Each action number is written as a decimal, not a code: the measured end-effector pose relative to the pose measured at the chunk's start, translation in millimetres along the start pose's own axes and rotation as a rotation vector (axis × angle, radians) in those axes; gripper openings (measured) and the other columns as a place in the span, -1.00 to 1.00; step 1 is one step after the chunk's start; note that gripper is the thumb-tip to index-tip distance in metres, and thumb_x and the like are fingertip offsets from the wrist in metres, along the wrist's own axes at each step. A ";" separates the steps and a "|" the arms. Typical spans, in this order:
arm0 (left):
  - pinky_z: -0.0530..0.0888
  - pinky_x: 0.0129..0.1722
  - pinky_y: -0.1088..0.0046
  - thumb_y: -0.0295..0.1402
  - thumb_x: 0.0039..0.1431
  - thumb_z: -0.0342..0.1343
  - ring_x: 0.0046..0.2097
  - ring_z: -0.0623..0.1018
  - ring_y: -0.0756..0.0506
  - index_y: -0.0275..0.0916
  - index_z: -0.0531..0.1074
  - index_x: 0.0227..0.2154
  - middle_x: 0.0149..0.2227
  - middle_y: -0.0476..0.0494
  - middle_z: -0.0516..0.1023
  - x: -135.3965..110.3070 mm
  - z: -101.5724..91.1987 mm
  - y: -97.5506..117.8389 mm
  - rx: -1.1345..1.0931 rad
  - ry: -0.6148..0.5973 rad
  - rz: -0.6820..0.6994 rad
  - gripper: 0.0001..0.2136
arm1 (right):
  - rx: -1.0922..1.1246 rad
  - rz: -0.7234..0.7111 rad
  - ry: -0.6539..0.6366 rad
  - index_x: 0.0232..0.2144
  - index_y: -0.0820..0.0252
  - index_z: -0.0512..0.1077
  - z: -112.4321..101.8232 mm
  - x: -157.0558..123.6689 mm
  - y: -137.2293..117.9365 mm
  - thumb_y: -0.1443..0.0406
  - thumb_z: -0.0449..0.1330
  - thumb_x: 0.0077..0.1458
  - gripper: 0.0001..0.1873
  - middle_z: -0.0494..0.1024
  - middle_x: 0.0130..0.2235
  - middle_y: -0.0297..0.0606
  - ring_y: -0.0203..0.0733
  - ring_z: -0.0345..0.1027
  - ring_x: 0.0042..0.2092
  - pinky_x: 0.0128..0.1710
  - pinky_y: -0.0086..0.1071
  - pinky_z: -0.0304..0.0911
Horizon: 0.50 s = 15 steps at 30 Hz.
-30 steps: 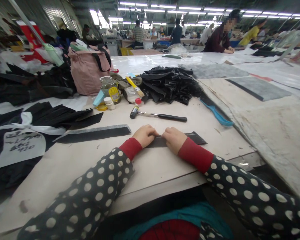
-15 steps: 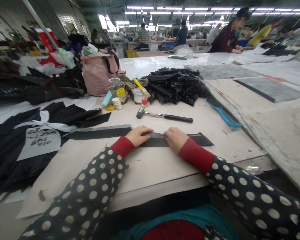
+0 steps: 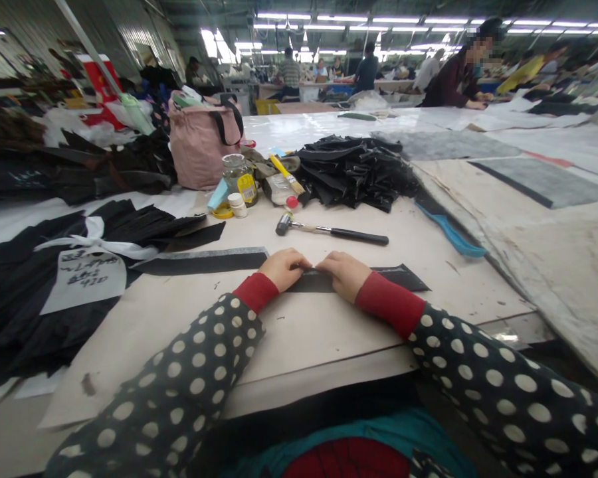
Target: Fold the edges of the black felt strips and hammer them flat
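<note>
A long black strip of material (image 3: 204, 261) lies across the pale work board (image 3: 299, 332) in front of me. My left hand (image 3: 284, 268) and my right hand (image 3: 345, 273) sit side by side on its middle, fingers curled and pressing down on the strip's upper edge. The strip's pointed right end (image 3: 403, 277) sticks out past my right hand. A hammer with a black handle (image 3: 331, 230) lies just beyond my hands.
Behind the hammer stand a glass jar (image 3: 239, 178), a small white pot (image 3: 237, 204), a brush (image 3: 286, 174) and a pink bag (image 3: 199, 139). A heap of black pieces (image 3: 353, 169) lies at centre back, tied black bundles with a label (image 3: 82, 275) at left, a blue tool (image 3: 451, 236) at right. Other people work far behind.
My hands have drawn closer together on the strip compared with half a second ago. The view has shifted slightly; nothing else on the table has moved.
</note>
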<state>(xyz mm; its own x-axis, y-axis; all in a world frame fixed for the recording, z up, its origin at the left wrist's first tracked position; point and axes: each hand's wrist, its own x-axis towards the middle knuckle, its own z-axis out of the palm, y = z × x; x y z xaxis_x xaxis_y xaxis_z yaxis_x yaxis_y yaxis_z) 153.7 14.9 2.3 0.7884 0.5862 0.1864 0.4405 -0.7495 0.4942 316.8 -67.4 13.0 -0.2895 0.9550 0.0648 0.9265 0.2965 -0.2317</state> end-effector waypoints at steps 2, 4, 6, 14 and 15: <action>0.34 -0.15 0.46 -0.59 -0.07 -0.01 -0.24 0.42 -0.03 -0.28 0.47 -0.41 -0.35 -0.07 0.43 0.2 -0.4 -0.3 0.042 -0.007 0.047 -0.80 | -0.042 -0.013 -0.027 -0.16 0.29 0.37 -1.0 -0.8 -2.2 0.55 -0.02 -0.17 -0.54 0.36 -0.22 -0.14 -0.16 0.16 -0.18 -0.12 -0.36 0.08; 0.33 -0.13 0.44 -0.59 -0.04 -0.03 -0.23 0.40 -0.04 -0.28 0.47 -0.39 -0.33 -0.09 0.43 -0.6 -1.7 -0.3 0.106 -0.029 0.102 -0.79 | -0.099 -0.021 -0.054 -0.17 0.28 0.38 -1.2 -1.9 -4.4 0.53 -0.03 -0.11 -0.59 0.36 -0.24 -0.14 -0.16 0.16 -0.20 -0.15 -0.35 0.09; 0.32 -0.13 0.42 -0.60 -0.01 -0.07 -0.22 0.39 -0.04 -0.26 0.46 -0.34 -0.29 -0.10 0.43 -2.4 -3.9 0.6 0.185 -0.075 0.150 -0.75 | -0.162 -0.031 -0.068 -0.20 0.29 0.38 -0.7 -3.0 -7.8 0.49 -0.05 -0.04 -0.65 0.36 -0.27 -0.14 -0.15 0.16 -0.23 -0.19 -0.34 0.10; 0.33 -0.17 0.36 -0.55 0.07 -0.15 -0.19 0.33 -0.10 -0.26 0.36 -0.18 -0.23 -0.17 0.38 -10.1 -10.8 20.9 0.544 -0.216 0.203 -0.72 | -0.318 0.023 -0.027 -0.26 0.36 0.36 6.9 -4.5 -26.3 0.47 -0.13 0.06 -0.70 0.34 -0.31 -0.06 -0.08 0.16 -0.23 -0.34 -0.33 0.13; 0.33 -0.18 0.35 -0.54 0.08 -0.15 -0.19 0.33 -0.10 -0.27 0.36 -0.19 -0.24 -0.17 0.38 -10.5 -10.6 23.1 0.570 -0.221 0.201 -0.73 | -0.319 0.024 -0.023 -0.26 0.35 0.36 7.9 -5.2 -25.5 0.47 -0.12 0.06 -0.71 0.34 -0.31 -0.07 -0.09 0.16 -0.23 -0.34 -0.34 0.13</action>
<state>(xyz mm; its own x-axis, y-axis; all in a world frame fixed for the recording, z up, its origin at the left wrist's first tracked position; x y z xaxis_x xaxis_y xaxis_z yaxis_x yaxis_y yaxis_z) 151.0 -5.2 20.8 0.9224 0.3858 0.0194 0.3861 -0.9196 -0.0721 292.8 -80.0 11.0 -0.2683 0.9625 0.0397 0.9608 0.2644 0.0831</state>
